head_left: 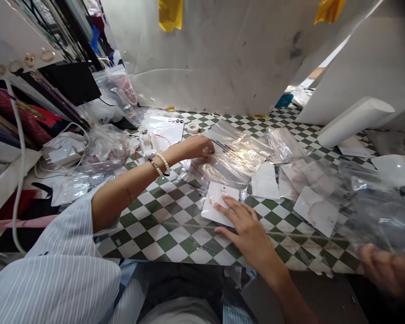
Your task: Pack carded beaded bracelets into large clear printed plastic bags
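My left hand [197,147] reaches forward over the green-and-white checked table [162,229]. Its fingers are curled down on the edge of a pile of clear plastic bags [234,157], pinching one. On that wrist I wear a bead bracelet [162,164]. Nearer to me, my right hand [245,225] lies flat with fingers spread on a white card [218,200]. The card rests on the table just below the bags.
More white cards [315,209] and clear bags [374,198] lie to the right. A tape roll [193,127] sits at the back. Clutter of bags, cables and boxes fills the left side [64,153]. Another person's hand [388,267] holds plastic at the lower right. White boards [222,54] stand behind.
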`<state>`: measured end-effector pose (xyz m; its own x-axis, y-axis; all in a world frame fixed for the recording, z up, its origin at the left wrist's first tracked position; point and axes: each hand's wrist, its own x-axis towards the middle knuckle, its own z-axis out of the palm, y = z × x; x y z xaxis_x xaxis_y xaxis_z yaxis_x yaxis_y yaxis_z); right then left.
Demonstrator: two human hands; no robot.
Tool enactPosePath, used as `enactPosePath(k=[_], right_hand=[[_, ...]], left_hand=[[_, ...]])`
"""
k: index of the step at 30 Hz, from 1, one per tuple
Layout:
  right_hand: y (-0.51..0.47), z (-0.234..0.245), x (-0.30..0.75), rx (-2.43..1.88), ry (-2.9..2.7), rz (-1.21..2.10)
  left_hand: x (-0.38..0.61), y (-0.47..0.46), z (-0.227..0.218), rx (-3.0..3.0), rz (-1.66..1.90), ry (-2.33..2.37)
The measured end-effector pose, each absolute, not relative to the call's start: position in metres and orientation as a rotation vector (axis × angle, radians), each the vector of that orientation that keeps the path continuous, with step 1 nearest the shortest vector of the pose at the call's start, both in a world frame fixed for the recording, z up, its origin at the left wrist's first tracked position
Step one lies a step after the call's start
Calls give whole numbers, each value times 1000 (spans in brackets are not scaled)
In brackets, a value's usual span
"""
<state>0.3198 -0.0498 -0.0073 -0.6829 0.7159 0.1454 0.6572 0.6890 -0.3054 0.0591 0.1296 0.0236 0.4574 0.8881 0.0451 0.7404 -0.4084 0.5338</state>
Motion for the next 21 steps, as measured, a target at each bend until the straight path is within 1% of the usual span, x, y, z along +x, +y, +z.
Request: enactPosePath(k=[5, 9, 12, 14, 17, 19, 21], right_hand=[[-41, -14, 367, -1204, -2502, 264], [-37, -13, 418, -1315, -2413, 340], [-38, -7, 437, -1393, -2352, 428], [-40, -1, 435, -1410, -2320, 490], [-39, 10, 413, -1440, -2105, 470], [-33, 15, 396, -1499, -1883, 503], [-19, 18, 383, -1585, -1731, 639]], left_hand=[[61, 123, 23, 2326, 483, 1451], [56, 123, 35, 2319, 569, 1507], [49, 122, 49, 2323, 663, 1512], [44, 120, 60, 2298, 773, 1441], [39, 113, 81, 2236, 910, 1286], [36, 106, 96, 2219, 916, 1231], [34, 97, 111, 2203, 898, 1209]])
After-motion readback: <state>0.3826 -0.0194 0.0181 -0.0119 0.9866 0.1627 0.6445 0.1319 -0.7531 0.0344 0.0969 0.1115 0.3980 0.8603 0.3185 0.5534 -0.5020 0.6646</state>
